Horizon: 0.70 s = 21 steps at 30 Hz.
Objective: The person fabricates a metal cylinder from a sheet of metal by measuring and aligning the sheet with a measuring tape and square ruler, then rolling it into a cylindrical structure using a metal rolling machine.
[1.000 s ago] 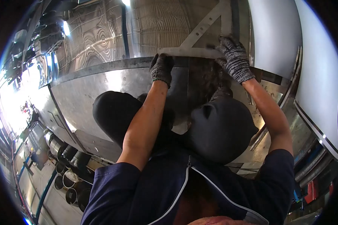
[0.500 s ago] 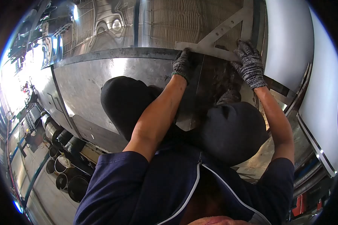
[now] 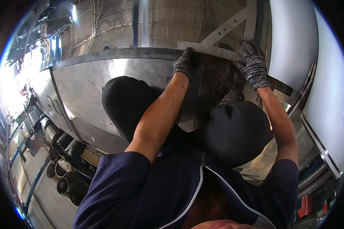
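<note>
A flat metal set square (image 3: 221, 30) with a slanted, holed brace lies on shiny sheet metal (image 3: 172, 23) at the top of the view. My left hand (image 3: 184, 63), in a grey knit glove, is closed at the left end of the square's lower arm, its fingertips on the metal. At the square's right corner is my right hand (image 3: 253, 65), gloved the same way. Its thumb and fingers are bent around that corner, gripping it. Their undersides are hidden. Below the square runs the dark edge (image 3: 114, 54) of the metal bench.
My bent knees (image 3: 237, 133) are close under the bench edge. Large white curved sheets (image 3: 294, 38) stand at the right. Several dark pipes or tubes (image 3: 78, 191) lie at the lower left. Metal bars (image 3: 313, 183) and red items (image 3: 305, 206) are at the lower right.
The view has shifted very slightly. Both hands stay at the same places on the set square, with no clear movement along it.
</note>
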Each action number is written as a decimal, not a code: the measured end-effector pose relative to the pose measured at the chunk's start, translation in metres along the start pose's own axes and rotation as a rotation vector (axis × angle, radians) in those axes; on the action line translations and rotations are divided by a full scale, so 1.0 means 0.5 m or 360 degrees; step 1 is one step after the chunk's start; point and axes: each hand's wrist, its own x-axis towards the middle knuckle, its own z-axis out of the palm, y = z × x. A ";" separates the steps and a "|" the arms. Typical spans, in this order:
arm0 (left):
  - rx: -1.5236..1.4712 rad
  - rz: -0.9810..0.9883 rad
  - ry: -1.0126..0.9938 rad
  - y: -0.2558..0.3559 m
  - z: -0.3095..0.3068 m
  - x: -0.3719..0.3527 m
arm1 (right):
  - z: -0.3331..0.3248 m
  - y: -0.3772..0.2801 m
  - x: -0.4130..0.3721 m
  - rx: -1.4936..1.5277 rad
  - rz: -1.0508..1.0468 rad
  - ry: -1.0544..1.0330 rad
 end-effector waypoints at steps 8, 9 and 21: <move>0.0080 0.0022 0.0150 0.010 0.033 -0.039 | 0.024 0.010 -0.002 -0.0010 -0.0064 0.0109; 0.0082 0.0025 0.0151 0.015 0.041 -0.048 | 0.022 0.009 -0.002 -0.0008 -0.0065 0.0111; 0.0238 -0.0051 0.0002 0.016 0.035 -0.023 | 0.039 -0.157 -0.095 0.0917 0.0438 -0.0153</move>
